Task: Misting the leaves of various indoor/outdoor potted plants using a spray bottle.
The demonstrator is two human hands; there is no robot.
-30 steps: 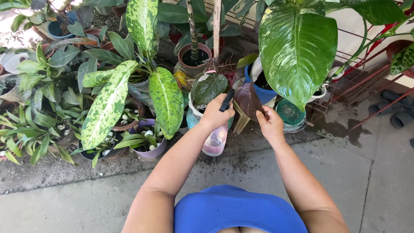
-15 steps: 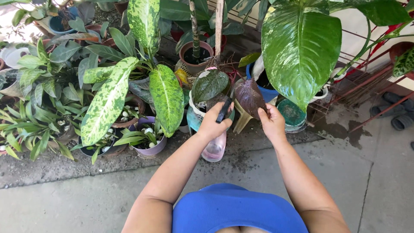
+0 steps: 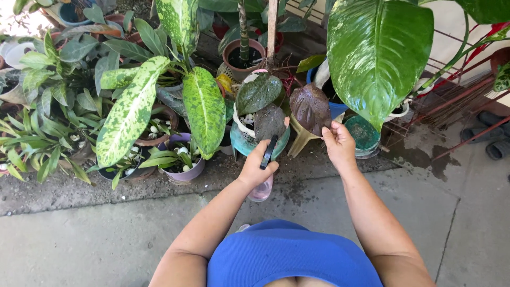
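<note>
Here we have the left hand (image 3: 261, 166) wrapped around a pink spray bottle (image 3: 261, 188), while the right hand (image 3: 339, 144) pinches the dark wet leaf (image 3: 310, 109) just beyond it; neighbouring leaves look drier, so misting seems partway.

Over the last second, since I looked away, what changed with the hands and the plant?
Little changed. The left hand still grips the spray bottle, now slightly lower. The right hand still holds the dark leaf by its edge. The pots stayed put.
</note>
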